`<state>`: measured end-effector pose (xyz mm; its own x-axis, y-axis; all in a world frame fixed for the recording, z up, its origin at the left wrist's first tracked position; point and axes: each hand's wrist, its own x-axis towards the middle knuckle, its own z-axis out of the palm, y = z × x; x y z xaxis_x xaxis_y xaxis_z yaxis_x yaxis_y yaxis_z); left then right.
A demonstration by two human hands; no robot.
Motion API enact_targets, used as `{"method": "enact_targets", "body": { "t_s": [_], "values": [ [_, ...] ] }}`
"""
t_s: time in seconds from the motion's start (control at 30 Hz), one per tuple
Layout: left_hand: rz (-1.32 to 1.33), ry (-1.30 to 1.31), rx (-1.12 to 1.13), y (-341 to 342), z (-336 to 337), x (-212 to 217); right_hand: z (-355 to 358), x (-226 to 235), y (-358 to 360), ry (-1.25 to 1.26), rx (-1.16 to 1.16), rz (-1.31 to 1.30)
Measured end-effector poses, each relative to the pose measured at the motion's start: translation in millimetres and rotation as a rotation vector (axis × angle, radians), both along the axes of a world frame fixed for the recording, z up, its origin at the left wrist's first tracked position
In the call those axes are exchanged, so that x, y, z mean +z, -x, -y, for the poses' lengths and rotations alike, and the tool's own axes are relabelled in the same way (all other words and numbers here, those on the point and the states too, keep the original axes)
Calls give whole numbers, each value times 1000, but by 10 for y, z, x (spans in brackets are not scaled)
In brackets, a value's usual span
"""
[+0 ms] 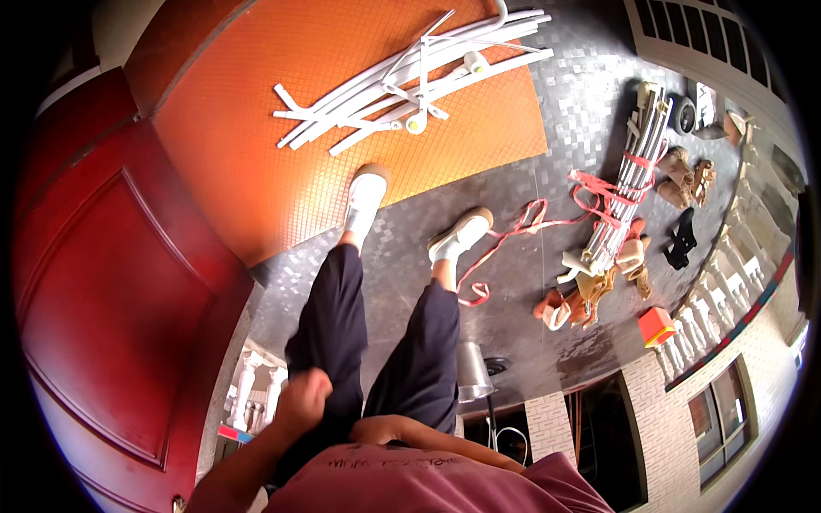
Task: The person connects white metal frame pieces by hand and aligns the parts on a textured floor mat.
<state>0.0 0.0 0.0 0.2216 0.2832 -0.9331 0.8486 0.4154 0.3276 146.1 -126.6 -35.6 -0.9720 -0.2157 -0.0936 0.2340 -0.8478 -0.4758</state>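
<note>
My left hand [305,400] hangs in front of my left thigh, a little blurred, its fingers curled into a loose fist with nothing showing in it. My right hand [375,429] rests at my waist by the hem of the pink shirt [385,479]; its fingers are hidden. Neither hand touches the things on the floor. Beyond my feet, a loose pile of white tubes [368,98] with brackets lies on an orange mat [479,137]. Off to the right lies a bundle of metal poles [637,167], wrapped in a red strap [599,192] whose loose end trails towards my right shoe [462,232].
A dark red door [103,299] stands on the left. Several shoes [676,179] and an orange box [657,327] sit near the white balustrade [718,291] at the right. Near my right leg is a silver bucket-like container [473,372]. Grey tiles [513,282] cover the floor.
</note>
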Motion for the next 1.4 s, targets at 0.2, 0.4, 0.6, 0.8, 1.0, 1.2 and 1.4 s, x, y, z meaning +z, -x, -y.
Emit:
{"method": "enact_targets", "body": {
  "t_s": [0.2,0.4,0.6,0.8,1.0,1.2,1.4],
  "values": [
    [163,841,-430,-211,436,289,506,-557,-466,289,154,-20],
    [464,1184,-579,-1047,582,-499,699,-784,-654,11,174,27],
    [687,1296,-574,-1238,398,-844,120,-1412,-895,154,-332,531],
    [696,901,-637,-1042,-541,-1733,-1149,-2838,-1415,232,-1029,1412],
    [128,-36,944,-604,-1472,-3268,-2547,-3903,-1583,-143,-1560,1465],
    [243,241,1304,-477,-1550,-4174,-3727,-4359,-1618,-535,-1682,1262],
    [331,100,1349,-386,-1728,-4622,-3939,-4554,-1345,-534,-1551,1242]
  ]
}}
